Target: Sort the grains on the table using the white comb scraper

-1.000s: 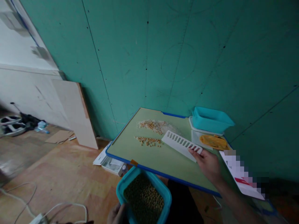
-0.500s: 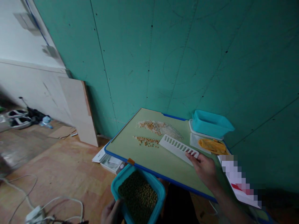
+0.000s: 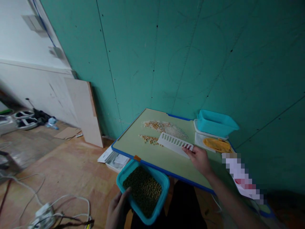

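Note:
My right hand (image 3: 199, 159) grips the right end of a white slotted plastic strip (image 3: 171, 145), held low over the table. Its left end is at a scatter of yellowish beans (image 3: 149, 139), hiding some of them. Behind it lies a heap of white rice-like grains (image 3: 175, 130) mixed with yellowish beans at its left. My left hand (image 3: 119, 203) is closed on the left rim of a turquoise plastic basin (image 3: 165, 187), its thumb over the edge. The basin sits below the table's front edge and holds small dark green beans (image 3: 135, 178) and yellowish beans (image 3: 153, 191).
The blue-edged table (image 3: 133, 140) stands against a green wall (image 3: 133, 63). At its right are another turquoise basin (image 3: 214, 122) on a lidded container and a yellow cloth-like item (image 3: 216, 145). A power strip (image 3: 43, 216) with cables lies on the floor at left.
The white strip and my right hand have moved left, towards the scattered beans. My left hand still holds the basin; the whole view has shifted slightly.

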Demonstrator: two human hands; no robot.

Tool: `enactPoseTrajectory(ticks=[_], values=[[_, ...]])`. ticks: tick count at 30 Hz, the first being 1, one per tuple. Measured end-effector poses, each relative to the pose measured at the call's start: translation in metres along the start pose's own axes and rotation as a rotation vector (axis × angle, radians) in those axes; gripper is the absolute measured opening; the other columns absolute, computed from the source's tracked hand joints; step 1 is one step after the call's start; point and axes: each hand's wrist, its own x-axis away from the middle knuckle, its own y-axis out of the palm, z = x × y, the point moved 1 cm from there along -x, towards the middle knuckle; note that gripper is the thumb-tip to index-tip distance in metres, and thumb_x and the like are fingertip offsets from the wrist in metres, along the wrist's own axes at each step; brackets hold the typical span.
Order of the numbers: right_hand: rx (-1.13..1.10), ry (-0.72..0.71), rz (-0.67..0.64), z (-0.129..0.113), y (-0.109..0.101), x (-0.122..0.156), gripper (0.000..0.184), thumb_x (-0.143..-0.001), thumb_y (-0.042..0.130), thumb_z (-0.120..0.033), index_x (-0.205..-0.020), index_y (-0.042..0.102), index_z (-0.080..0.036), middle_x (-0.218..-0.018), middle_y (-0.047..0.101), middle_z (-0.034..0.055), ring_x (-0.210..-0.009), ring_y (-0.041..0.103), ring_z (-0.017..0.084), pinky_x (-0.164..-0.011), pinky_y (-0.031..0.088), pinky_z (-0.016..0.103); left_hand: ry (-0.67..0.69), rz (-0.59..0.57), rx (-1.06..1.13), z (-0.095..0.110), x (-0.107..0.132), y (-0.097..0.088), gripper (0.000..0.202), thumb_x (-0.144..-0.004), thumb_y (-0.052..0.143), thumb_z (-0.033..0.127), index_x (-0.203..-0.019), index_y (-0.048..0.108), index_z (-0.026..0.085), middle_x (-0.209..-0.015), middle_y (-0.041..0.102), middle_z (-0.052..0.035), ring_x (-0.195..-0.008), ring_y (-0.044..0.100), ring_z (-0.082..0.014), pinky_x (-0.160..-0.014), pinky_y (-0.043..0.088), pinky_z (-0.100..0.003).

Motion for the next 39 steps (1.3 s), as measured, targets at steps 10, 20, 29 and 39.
enactPoseTrajectory(ticks=[10,20,29,39], values=[[0.022,-0.05,-0.008,-0.001,0.005,0.003,0.053,-0.086,0.072,-0.072,-0.078,0.085,-0.021,-0.075,0.085,0.0102,-0.066,0.079,0.031,-0.056,0.054,0.034,-0.046,-0.076,-0.008,0.0,-0.006,-0.009,0.057,-0.058,0.105,0.065,-0.075,0.083,0.015,-0.063,0.065,0.0012,-0.06,0.056,-0.012,-0.056,0.05,-0.021],[0.033,-0.096,-0.033,-0.004,0.006,0.016,0.045,-0.09,0.072,-0.062,-0.083,0.087,-0.02,-0.079,0.086,0.011,-0.066,0.079,0.03,-0.058,0.058,0.034,-0.046,-0.091,0.008,0.007,-0.002,-0.003,0.056,-0.057,0.105,0.063,-0.071,0.08,0.015,-0.059,0.065,0.0017,-0.057,0.057,-0.0129,-0.056,0.052,-0.024],[0.001,-0.196,-0.085,-0.027,0.021,0.04,0.036,-0.098,0.071,-0.052,-0.09,0.088,-0.022,-0.082,0.087,0.008,-0.069,0.082,0.027,-0.061,0.061,0.03,-0.079,-0.163,-0.01,0.008,0.003,0.0,0.054,-0.065,0.102,0.064,-0.075,0.08,0.015,-0.062,0.067,0.0014,-0.059,0.061,-0.0132,-0.059,0.052,-0.024],[-0.056,-0.15,-0.158,-0.043,0.013,0.077,0.025,-0.097,0.073,-0.046,-0.092,0.089,-0.028,-0.09,0.089,0.0067,-0.08,0.086,0.029,-0.073,0.068,0.033,-0.029,-0.079,0.01,0.014,0.015,0.012,0.052,-0.067,0.101,0.061,-0.079,0.08,0.015,-0.061,0.064,0.0024,-0.056,0.057,-0.0128,-0.054,0.049,-0.025]])
